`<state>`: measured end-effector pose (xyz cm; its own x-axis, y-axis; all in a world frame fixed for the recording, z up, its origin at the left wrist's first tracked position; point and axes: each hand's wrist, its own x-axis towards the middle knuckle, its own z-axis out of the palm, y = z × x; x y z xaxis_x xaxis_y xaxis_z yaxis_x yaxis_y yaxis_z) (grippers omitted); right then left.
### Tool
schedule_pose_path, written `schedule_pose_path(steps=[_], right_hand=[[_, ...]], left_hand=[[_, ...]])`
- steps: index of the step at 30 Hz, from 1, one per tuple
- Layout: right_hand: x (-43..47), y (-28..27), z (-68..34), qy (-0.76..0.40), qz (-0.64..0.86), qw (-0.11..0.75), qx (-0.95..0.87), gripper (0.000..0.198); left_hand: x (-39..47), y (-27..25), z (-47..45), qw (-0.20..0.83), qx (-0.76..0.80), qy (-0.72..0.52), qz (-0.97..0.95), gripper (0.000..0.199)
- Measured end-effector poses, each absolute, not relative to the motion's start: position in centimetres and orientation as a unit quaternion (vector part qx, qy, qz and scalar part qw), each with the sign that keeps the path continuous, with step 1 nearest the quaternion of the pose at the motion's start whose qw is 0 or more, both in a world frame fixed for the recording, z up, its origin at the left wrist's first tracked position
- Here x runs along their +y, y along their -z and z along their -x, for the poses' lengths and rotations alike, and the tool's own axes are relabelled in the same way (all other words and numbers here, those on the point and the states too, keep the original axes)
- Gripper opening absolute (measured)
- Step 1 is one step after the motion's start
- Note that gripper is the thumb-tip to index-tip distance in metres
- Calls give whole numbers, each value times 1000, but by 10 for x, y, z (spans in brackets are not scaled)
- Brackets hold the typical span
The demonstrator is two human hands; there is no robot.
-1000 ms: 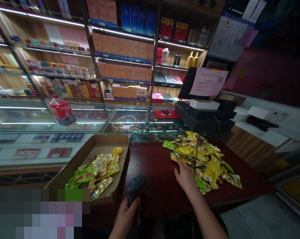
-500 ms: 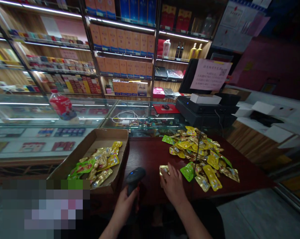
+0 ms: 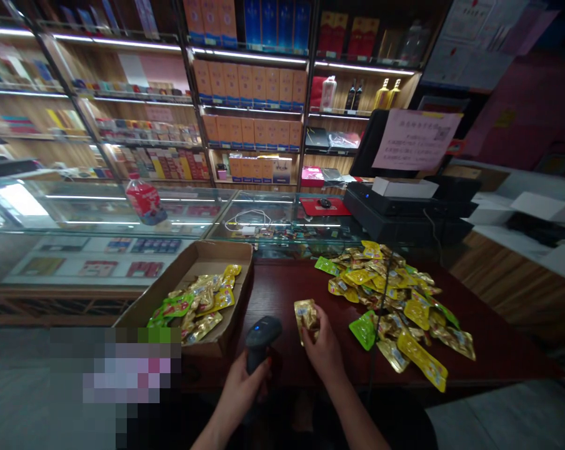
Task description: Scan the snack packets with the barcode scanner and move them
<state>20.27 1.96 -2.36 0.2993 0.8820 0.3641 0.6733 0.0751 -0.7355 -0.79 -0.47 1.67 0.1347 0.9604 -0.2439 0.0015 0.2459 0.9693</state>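
Observation:
My left hand [image 3: 244, 382] is wrapped round the handle of a dark barcode scanner [image 3: 264, 332], which has a small blue light on top. Between the fingers of my right hand [image 3: 324, 345] is a gold snack packet [image 3: 305, 312], tilted up over the dark red table, to the right of the scanner head. On the right lies a heap of gold, yellow and green snack packets [image 3: 380, 281]. Left of the scanner, more gold, yellow and green packets [image 3: 202, 300] lie in an open cardboard box [image 3: 247, 265].
Behind the table [image 3: 282, 284] runs a glass counter [image 3: 193, 209] with a red-labelled bottle [image 3: 144, 200], a white cable [image 3: 249, 220] and a mouse [image 3: 324, 203]. A monitor with a pink paper sign [image 3: 416, 140] stands at the back right. A black cable crosses the heap.
My right hand has lifted the gold packet, which now shows more of its face and tilts upright. The scanner stays in my left hand. The view has swung slightly left.

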Motion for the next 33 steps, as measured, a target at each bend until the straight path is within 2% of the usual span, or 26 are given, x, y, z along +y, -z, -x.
schedule_pose_path(steps=[3,9,17,33], right_hand=[[22,23,-205,-155,656,504,-539,66],[24,24,-208,-173,662,531,-500,79],[20,14,-209,-174,656,542,-495,80],[25,23,-216,-139,617,567,-528,78]], left_hand=[[-11,-28,11,575,531,-388,-487,47],[-26,-56,11,575,521,-387,-499,39],[-37,-72,8,559,518,-387,-518,27],[-51,-64,8,571,484,-400,-528,22]])
